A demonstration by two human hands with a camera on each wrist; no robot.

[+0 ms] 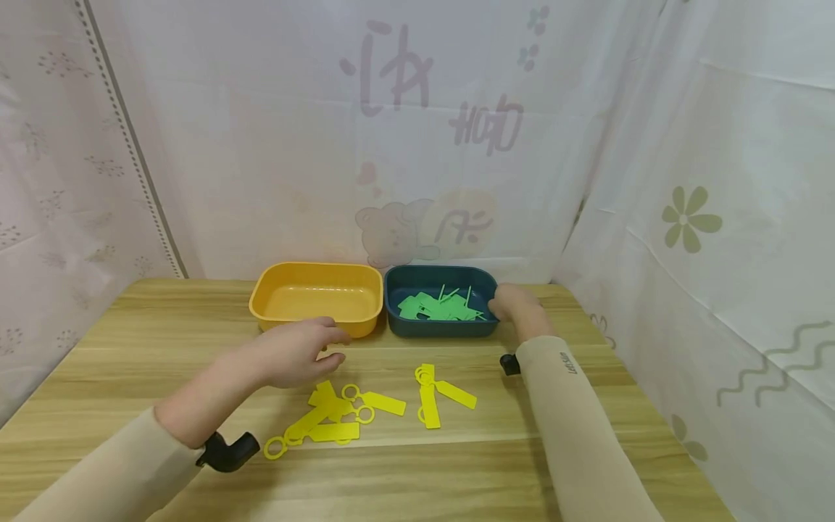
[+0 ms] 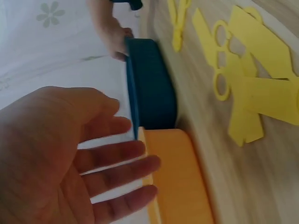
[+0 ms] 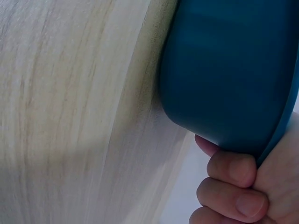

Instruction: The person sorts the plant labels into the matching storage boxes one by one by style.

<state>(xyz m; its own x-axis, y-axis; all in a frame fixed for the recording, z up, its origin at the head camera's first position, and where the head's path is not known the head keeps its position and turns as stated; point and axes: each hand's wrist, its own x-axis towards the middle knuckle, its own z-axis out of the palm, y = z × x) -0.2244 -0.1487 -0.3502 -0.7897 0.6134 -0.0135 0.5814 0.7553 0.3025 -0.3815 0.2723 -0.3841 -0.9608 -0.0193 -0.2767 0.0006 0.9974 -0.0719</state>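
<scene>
My right hand (image 1: 512, 304) grips the right end of a dark blue plastic basin (image 1: 440, 330); in the right wrist view the fingers (image 3: 231, 170) curl under its rim. Several green flat tags with thin stems (image 1: 440, 306) lie inside that basin. My left hand (image 1: 300, 351) hovers in front of the orange basin (image 1: 316, 270), fingers loosely spread and holding nothing. Below it on the table is a pile of yellow tags with ring ends (image 1: 333, 413). A smaller group of yellow tags (image 1: 427, 402) lies to the right of that pile.
The two basins stand side by side near the back edge of the wooden table (image 1: 130, 391). White printed curtains (image 1: 274, 145) hang behind the table and at both sides. A black wrist mount (image 1: 228, 451) sticks out at the left sleeve.
</scene>
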